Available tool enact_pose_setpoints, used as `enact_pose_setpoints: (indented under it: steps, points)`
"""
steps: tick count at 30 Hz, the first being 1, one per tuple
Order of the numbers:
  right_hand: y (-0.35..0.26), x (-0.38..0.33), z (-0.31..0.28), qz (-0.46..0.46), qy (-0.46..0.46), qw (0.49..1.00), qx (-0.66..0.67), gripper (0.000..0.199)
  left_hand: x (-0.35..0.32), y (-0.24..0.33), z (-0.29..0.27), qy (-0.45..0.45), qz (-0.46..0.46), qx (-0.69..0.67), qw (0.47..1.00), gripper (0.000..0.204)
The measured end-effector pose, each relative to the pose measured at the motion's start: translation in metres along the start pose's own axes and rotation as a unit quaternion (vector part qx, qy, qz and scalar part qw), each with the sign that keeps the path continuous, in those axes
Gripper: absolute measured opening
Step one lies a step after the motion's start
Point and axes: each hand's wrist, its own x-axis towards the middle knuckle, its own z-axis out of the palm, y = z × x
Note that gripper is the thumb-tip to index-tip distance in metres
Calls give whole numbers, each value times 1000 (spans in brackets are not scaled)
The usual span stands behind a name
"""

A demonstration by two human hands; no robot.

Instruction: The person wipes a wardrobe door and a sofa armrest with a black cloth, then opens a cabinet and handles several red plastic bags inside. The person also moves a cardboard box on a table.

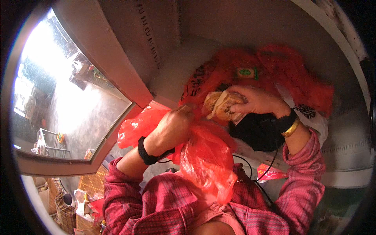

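My left hand (172,127) is closed on the gathered top of a thin red plastic bag (205,162), which hangs down in front of my chest. Part of the bag also bulges out to the left of my wrist. In my right hand (264,101) are wrapped pastries (221,106), golden-brown inside see-through film, held between thumb and fingers just right of the bag's gathered part. Below my right hand lies a black item (256,131), its kind unclear. Behind it spread more red plastic bags (297,72) with dark print, and a small white-and-green packet (246,73).
A cabinet-like door with a glass pane (74,102) stands open at the left. Pale inner walls (235,19) enclose the far side and right. A red-and-pink package (270,171) and dark cords lie near my right sleeve. At lower left is a woven mat (92,184) with clutter.
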Motion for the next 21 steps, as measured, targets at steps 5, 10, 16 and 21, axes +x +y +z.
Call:
enact_pose_setpoints:
  steps: [5, 10, 16, 21]
  points:
    - [4, -3, -5, -23, 153, 982, -109, 50, -16, 12, 0, 93, 71, 65, 991, 24]
    - [-3, 17, 35, -273, 171, 841, -434, 46, -16, 15, 0, 127, 92, 56, 986, 20]
    - [-11, 4, 47, -292, 161, 854, -398, 39, -26, 12, -8, 175, 52, -3, 983, 18]
    - [-4, 8, 38, -257, 155, 895, -329, 37, -33, 14, -9, 166, 127, -9, 978, 17]
